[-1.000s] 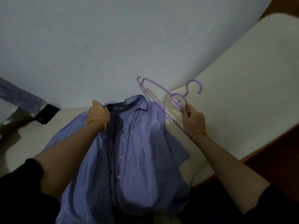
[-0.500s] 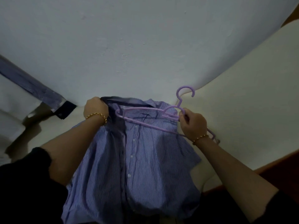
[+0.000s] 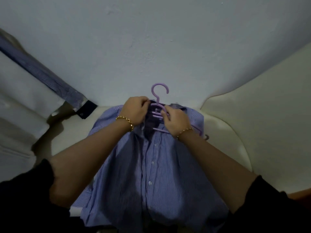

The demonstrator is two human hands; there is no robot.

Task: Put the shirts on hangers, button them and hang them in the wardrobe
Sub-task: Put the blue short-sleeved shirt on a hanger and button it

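A blue-and-white striped shirt (image 3: 151, 165) lies front up on a cream cushion, its placket open and white buttons showing. A purple plastic hanger (image 3: 158, 98) sits at the collar, hook pointing away from me; its left arm is hidden inside the shirt and its right end pokes out by the right shoulder. My left hand (image 3: 136, 111) grips the collar at the left of the hanger neck. My right hand (image 3: 175, 120) pinches the hanger just below the hook.
The cream cushion (image 3: 252, 132) curves up on the right. A pale wall (image 3: 151, 39) rises straight ahead. At the left, a dark blue garment with a black cuff (image 3: 67, 88) lies over white fabric (image 3: 20, 91). A wooden edge shows at the lower right.
My right hand swung the hanger from the shirt's right side to the collar and slid it inside. My left hand moved along the collar toward the middle. The view shifted right.
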